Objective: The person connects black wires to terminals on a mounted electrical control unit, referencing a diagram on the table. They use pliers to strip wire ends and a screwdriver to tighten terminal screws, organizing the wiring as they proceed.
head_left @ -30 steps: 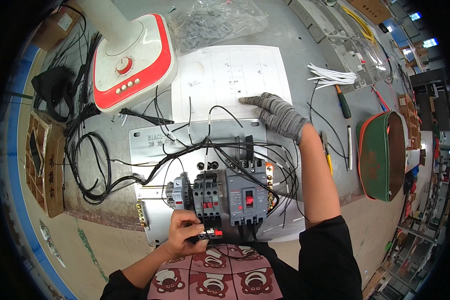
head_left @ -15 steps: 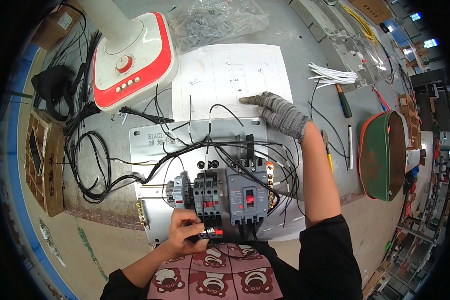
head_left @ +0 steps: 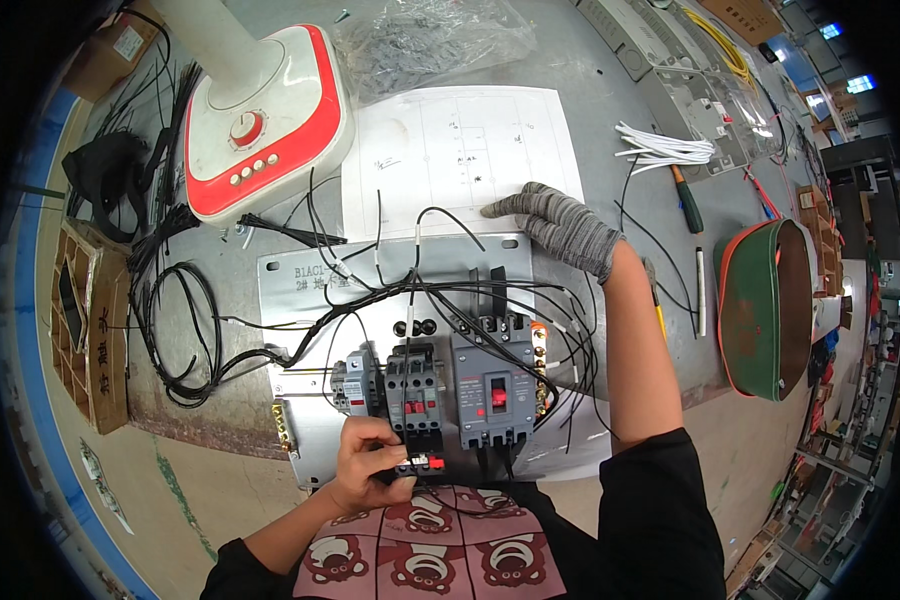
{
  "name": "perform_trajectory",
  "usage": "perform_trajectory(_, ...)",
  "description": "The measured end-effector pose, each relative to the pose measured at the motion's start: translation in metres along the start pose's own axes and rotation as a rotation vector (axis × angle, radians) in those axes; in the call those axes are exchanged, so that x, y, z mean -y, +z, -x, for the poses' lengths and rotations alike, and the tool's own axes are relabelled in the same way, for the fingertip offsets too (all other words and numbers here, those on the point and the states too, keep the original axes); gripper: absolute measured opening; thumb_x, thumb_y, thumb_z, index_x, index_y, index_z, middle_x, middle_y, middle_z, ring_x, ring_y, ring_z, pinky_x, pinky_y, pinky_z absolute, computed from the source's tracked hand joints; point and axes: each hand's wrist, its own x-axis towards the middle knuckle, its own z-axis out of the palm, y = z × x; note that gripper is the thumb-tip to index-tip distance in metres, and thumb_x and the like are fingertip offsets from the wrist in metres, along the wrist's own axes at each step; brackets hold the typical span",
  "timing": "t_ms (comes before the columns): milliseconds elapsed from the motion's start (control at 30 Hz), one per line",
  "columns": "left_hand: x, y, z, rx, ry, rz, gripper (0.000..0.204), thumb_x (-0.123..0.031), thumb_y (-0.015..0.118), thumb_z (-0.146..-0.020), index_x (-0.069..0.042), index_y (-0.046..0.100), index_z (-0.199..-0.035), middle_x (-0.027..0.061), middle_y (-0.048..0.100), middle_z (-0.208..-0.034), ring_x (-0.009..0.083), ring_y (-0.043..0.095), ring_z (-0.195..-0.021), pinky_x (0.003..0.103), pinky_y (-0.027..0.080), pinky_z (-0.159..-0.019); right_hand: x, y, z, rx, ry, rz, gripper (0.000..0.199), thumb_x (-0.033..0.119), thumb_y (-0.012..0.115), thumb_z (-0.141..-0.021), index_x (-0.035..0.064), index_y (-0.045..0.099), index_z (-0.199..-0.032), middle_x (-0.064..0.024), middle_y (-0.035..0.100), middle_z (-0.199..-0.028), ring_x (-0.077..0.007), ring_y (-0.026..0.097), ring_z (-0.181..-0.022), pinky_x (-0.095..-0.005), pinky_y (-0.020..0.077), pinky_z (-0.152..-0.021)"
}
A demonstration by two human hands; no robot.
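Note:
My bare left hand (head_left: 372,465) is closed in a pinch at the lower end of the contactor (head_left: 414,390). Its fingertips grip a thin black wire, beside a small black relay (head_left: 436,463) with a red button; the exact grip is partly hidden. Gloved in grey knit, my right hand (head_left: 568,228) lies with fingers stretched out, fingertips on the white wiring diagram (head_left: 450,150). A metal mounting plate (head_left: 295,292) carries the contactor, a grey circuit breaker (head_left: 493,390) with a red switch, and a smaller grey module (head_left: 353,385). A black wire harness (head_left: 350,298) crosses the plate.
A white-and-red fan base (head_left: 260,130) stands at the far left, near coiled black wires (head_left: 185,375) and a cardboard box (head_left: 90,340). On the right are white cable ties (head_left: 663,148), a screwdriver (head_left: 687,202), a marker pen (head_left: 701,292) and a green bin (head_left: 770,315).
The diagram and plate sit very slightly shifted in the view. Both hands keep the same pose, the left pinching at the relay and the right on the paper.

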Motion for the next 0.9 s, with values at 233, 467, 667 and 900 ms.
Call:
perform_trajectory(233,0.002,0.002,0.003,-0.016,0.003,0.026,0.045,-0.011,0.073,-0.076,-0.010,0.051,-0.115,0.0125,0.042,-0.102,0.0192,0.050,-0.081,0.029,0.046,-0.068,-0.002,-0.001,0.002,-0.018,-0.041,-0.028,0.035,0.002,0.052,-0.090,0.0143,0.066,-0.119,-0.0086,0.060,-0.110,-0.0205,0.057,-0.100,-0.0303,0.0452,-0.096)
perform_trajectory(467,0.001,0.000,0.001,-0.001,0.011,0.013,0.045,-0.010,0.073,-0.076,-0.010,0.051,-0.115,0.0127,0.042,-0.102,0.0190,0.050,-0.080,0.028,0.046,-0.067,-0.014,-0.003,0.004,-0.085,0.123,-0.245,0.025,0.005,0.051,-0.091,0.0095,0.069,-0.108,-0.0077,0.068,-0.099,-0.0185,0.061,-0.093,-0.0298,0.0473,-0.091)
perform_trajectory(667,0.003,0.000,0.001,0.003,0.014,0.003,0.045,-0.010,0.073,-0.075,-0.009,0.051,-0.114,0.0124,0.041,-0.102,0.0193,0.049,-0.081,0.029,0.046,-0.067,-0.021,0.000,0.009,-0.325,0.063,-0.198,0.019,0.007,0.051,-0.091,0.0048,0.068,-0.099,-0.0052,0.068,-0.089,-0.0141,0.061,-0.082,-0.0283,0.0503,-0.078)
perform_trajectory(900,0.005,-0.001,0.006,0.010,-0.011,-0.013,0.043,-0.012,0.073,-0.074,-0.010,0.051,-0.112,0.0117,0.041,-0.102,0.0201,0.047,-0.081,0.028,0.045,-0.066,-0.047,0.006,0.023,-0.590,0.217,-0.537,0.019,0.001,0.048,-0.089,0.0030,0.067,-0.094,-0.0080,0.063,-0.084,-0.0118,0.059,-0.070,-0.0255,0.0504,-0.066)
